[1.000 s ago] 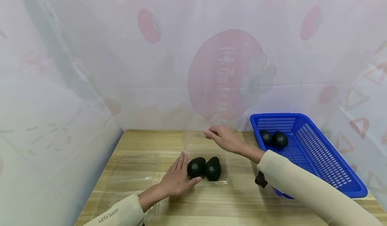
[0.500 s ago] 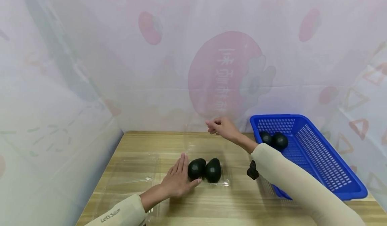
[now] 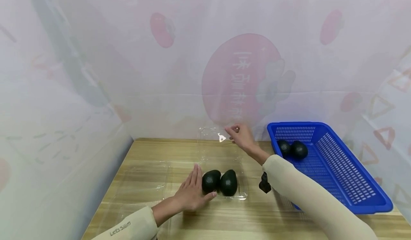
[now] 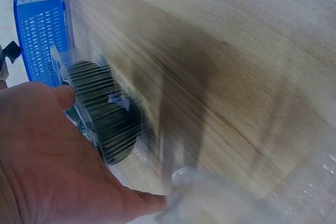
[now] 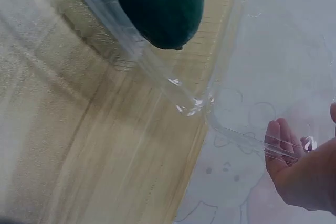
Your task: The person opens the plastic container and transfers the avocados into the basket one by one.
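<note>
Two dark green avocados (image 3: 211,181) (image 3: 228,183) lie side by side in a clear plastic container (image 3: 242,196). Its clear lid (image 3: 208,140) stands raised at the far side, its edge pinched by the right hand (image 3: 242,138). In the right wrist view that hand (image 5: 310,174) has its fingers curled at the lid (image 5: 273,72). The left hand (image 3: 192,193) rests with straight fingers along the container's left side, thumb at the near side. In the left wrist view, the left hand (image 4: 58,156) is beside the ribbed container wall.
A blue perforated basket (image 3: 382,207) stands at the right, holding two avocados (image 3: 299,149). Clear plastic packaging (image 3: 141,179) lies on the left part of the wooden table (image 3: 208,225). A patterned sheet (image 3: 179,108) hangs behind and at both sides.
The right hand has moved up slightly and the lid has tilted up from the table's far part against the sheet. The left hand stays beside the container.
</note>
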`<state>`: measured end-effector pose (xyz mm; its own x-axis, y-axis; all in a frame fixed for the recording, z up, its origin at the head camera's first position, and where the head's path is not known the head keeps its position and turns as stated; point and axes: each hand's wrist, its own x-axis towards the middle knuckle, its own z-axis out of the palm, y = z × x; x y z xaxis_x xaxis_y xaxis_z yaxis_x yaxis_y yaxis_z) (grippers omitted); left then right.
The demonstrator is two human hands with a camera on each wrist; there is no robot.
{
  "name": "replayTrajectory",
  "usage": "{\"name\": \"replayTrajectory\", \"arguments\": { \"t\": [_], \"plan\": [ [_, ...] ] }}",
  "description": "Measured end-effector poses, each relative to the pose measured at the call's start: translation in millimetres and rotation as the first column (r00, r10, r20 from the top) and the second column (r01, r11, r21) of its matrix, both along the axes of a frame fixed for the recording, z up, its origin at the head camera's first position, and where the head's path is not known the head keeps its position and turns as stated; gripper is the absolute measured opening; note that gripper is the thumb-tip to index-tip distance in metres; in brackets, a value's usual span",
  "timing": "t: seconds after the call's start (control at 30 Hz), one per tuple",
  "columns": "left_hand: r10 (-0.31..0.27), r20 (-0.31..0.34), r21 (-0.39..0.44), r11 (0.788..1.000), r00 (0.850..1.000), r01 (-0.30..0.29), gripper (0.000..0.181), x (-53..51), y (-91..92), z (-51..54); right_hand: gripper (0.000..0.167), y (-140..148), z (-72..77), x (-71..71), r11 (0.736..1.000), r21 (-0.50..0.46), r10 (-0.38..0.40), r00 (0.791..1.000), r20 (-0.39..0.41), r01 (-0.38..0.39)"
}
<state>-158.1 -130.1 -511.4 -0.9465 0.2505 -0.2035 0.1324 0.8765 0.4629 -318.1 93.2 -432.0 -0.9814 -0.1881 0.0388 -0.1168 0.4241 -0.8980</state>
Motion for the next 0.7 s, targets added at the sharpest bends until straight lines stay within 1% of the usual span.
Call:
{"name": "replayTrajectory", "arguments": {
  "t": [0.13, 0.27, 0.43, 0.57, 0.63, 0.7],
  "plan": [
    [0.02, 0.0, 0.001, 1.0, 1.0, -0.02, 0.111, 2.1, 3.1, 1.9, 0.059, 1.3, -4.2, 1.8, 0.999, 0.043, -0.014, 1.0, 0.012, 0.013],
    [0.037, 0.001, 0.002, 0.999, 0.999, -0.037, 0.11, 5.7, 5.3, 5.6, 0.064, 4.0, -10.9, 2.0, 0.998, 0.07, -0.007, 0.999, 0.047, 0.004],
    [0.039, -0.01, -0.018, 0.999, 0.999, -0.039, 0.109, 9.2, 6.4, 9.0, 0.066, 7.2, -21.4, 0.2, 0.996, 0.09, -0.002, 0.996, 0.086, -0.006],
    [0.023, -0.028, -0.041, 0.999, 0.999, -0.025, 0.112, 11.6, 6.8, 16.6, 0.066, 8.4, -28.7, -1.8, 0.988, 0.151, -0.002, 0.994, 0.105, -0.014],
    [0.013, -0.034, -0.051, 0.999, 0.999, -0.015, 0.114, 11.9, 6.9, 21.3, 0.06, 8.8, -30.8, -2.0, 0.98, 0.197, 0.0, 0.995, 0.105, -0.021],
    [0.003, -0.031, -0.058, 0.998, 1.0, -0.004, 0.115, 11.0, 6.6, 24.8, 0.058, 9.0, -31.4, -1.5, 0.971, 0.239, -0.001, 0.995, 0.102, -0.024]
  ]
}}
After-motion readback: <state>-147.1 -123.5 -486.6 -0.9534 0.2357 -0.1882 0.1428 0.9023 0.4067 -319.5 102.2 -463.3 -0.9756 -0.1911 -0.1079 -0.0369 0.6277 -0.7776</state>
